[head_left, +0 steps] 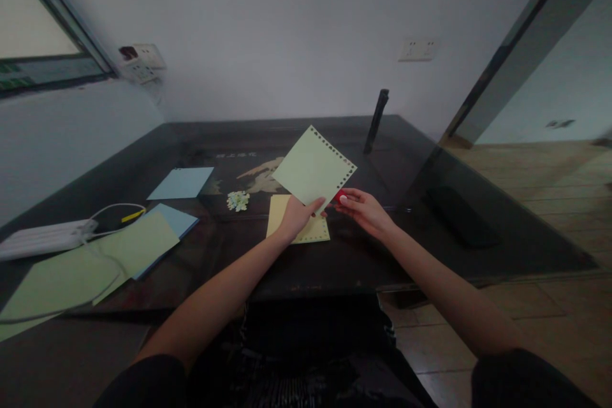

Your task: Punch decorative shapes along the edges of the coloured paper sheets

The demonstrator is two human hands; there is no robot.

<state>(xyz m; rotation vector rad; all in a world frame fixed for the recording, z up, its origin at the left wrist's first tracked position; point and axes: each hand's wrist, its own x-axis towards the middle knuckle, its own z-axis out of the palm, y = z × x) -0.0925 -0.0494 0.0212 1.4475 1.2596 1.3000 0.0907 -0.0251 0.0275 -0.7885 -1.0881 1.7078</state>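
My left hand [298, 217] pinches the lower corner of a pale green sheet [313, 166], raised above the table. A row of small dark holes runs along the sheet's upper right edge. In my right hand [367, 209] is a small red hole punch [341, 196] with a white part, at the lower end of that holed edge. Fingers partly hide the punch. Beneath my left hand, a yellow sheet [306, 233] with holes along its edges lies on the table. Left of it sits a small heap of pale paper cutouts [238, 201].
The dark table [215, 268] also bears a light blue sheet [182, 183], more green sheets [138, 239] over blue ones, and a white power strip [45, 239] with a cable across the paper. A black upright object [377, 121] stands at the back right; a flat dark object [459, 217] lies right.
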